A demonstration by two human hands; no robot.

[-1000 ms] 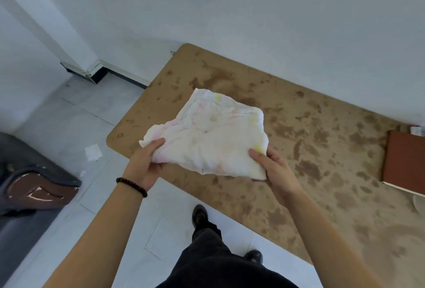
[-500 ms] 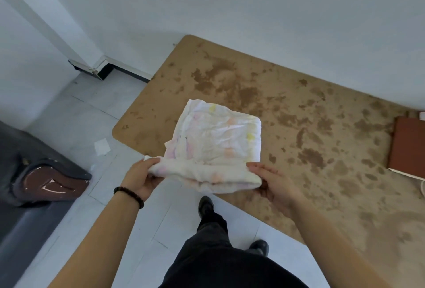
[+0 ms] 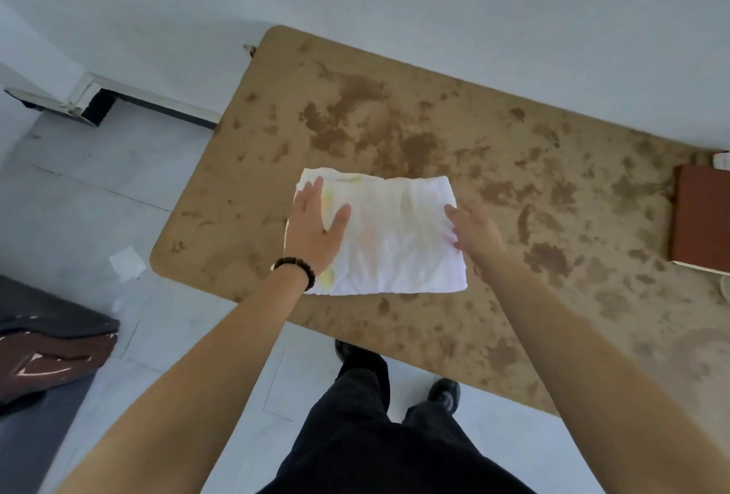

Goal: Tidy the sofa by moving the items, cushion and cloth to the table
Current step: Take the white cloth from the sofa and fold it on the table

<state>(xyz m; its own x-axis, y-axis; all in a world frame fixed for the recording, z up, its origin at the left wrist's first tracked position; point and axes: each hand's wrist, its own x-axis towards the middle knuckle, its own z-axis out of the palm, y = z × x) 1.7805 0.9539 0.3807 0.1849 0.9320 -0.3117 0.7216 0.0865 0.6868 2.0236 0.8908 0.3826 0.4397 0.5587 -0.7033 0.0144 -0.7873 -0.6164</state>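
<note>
Cloth [image 3: 395, 233]: white, folded to a rough rectangle, faint yellow and pink marks; lies flat on the counter near its front edge, left of centre.
Counter [image 3: 513, 185]: brown, blotched with darker stains, rounded corners; its right end is cut off by the frame.
Left hand [image 3: 314, 233]: spread flat, palm down on the cloth's left part, fingers extended, gripping nothing; covers that side of the cloth. Dark bead bracelet [image 3: 296, 268] at the wrist.
Right hand [image 3: 472, 229]: open, fingers loosely extended, at the cloth's right edge; fingertips touch the fabric, nothing gripped. Whether the palm rests on the counter cannot be told.
Red-brown book [image 3: 701, 217]: flat at the counter's right, partly cut off.
White item [image 3: 722, 160]: behind the book, only a corner visible, not identifiable.
Sofa [image 3: 43, 339]: dark, lower left, mostly out of frame.
Paper scrap [image 3: 127, 262]: on the tiled floor [image 3: 98, 185].
Legs [image 3: 379, 434]: dark trousers and shoes, below the counter's front edge.
</note>
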